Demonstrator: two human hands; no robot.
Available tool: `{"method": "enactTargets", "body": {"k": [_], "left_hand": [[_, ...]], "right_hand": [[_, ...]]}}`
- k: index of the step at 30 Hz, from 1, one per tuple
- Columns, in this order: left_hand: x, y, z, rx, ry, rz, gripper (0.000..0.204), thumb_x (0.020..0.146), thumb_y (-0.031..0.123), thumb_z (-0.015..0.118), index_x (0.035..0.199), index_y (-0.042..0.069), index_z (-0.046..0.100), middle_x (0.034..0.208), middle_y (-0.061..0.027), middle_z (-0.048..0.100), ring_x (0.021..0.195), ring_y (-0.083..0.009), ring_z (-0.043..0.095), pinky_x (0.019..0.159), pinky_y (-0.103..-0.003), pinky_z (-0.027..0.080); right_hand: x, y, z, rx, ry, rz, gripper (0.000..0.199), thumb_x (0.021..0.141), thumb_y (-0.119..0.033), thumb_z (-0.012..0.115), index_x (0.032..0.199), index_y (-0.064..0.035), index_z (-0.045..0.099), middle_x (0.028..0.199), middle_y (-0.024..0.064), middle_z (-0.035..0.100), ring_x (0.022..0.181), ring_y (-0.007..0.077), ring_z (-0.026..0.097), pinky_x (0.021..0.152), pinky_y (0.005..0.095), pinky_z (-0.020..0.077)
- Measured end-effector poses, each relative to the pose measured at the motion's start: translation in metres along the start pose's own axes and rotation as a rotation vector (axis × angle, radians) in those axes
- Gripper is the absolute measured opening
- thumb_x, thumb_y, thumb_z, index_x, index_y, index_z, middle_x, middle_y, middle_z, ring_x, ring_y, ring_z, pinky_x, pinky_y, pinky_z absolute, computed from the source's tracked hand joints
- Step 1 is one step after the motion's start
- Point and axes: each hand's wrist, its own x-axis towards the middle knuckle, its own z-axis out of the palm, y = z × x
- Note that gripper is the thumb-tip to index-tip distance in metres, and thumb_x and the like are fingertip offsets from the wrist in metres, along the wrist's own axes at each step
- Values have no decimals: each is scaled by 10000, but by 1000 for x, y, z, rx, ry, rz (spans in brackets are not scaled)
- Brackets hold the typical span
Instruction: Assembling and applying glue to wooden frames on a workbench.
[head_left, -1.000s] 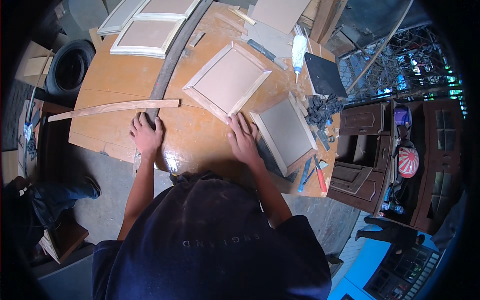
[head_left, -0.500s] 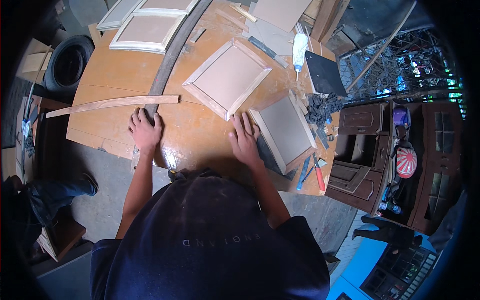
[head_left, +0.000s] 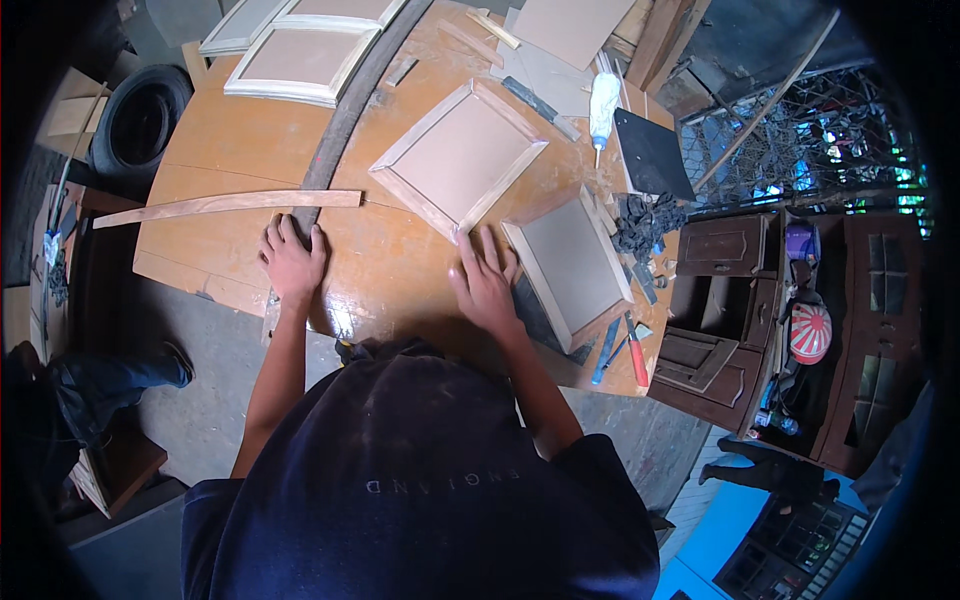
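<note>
My left hand [head_left: 293, 262] rests with fingers spread on the near end of a long dark strip [head_left: 355, 110], just below a thin wooden slat [head_left: 230, 203] lying across it. My right hand [head_left: 487, 288] lies with its fingers stretched, their tips at the near corner of a wooden-framed panel [head_left: 458, 155]. That panel lies turned cornerwise on the wooden worktable [head_left: 240, 140]. Beside my right hand, a second framed panel [head_left: 568, 262] sits tilted over a dark flat piece. Neither hand visibly grips anything.
More framed panels [head_left: 300, 62] lie at the far left. A white bottle with a nozzle [head_left: 603, 105], a black board [head_left: 652, 150] and a dark crumpled cloth [head_left: 648, 220] are at the right. Red-handled tool [head_left: 637, 355] lies near the edge. A brown cabinet [head_left: 720, 330] stands beyond.
My right hand has shifted slightly left and nearer to me, by the panel's corner. My left hand stays in place, and the view has moved a little.
</note>
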Motion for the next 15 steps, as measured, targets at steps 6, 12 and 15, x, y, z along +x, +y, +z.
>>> {"method": "enactTargets", "body": {"k": [6,12,15], "left_hand": [[0,3,0,-7,-9,-2,632,926,486,547,1385,55,499,1466,-144,470,1375,-350,390,1115,-547,288],[2,0,1,-5,-20,-6,633,925,487,546,1388,57,497,1472,-143,465,1379,-351,388,1118,-548,286],[2,-1,1,6,-19,-6,634,924,487,547,1389,59,496,1473,-141,465,1380,-353,387,1117,-550,288]], "right_hand": [[17,5,10,-54,-91,28,671,995,-329,510,1567,-76,268,1464,87,539,1505,353,243,1090,712,111],[-9,-3,13,-6,-47,-39,668,986,-319,518,1564,-74,288,1484,132,510,1503,350,255,1098,666,118],[1,-3,8,28,10,7,667,985,-314,519,1558,-61,293,1479,149,510,1495,351,269,1100,665,118]]}}
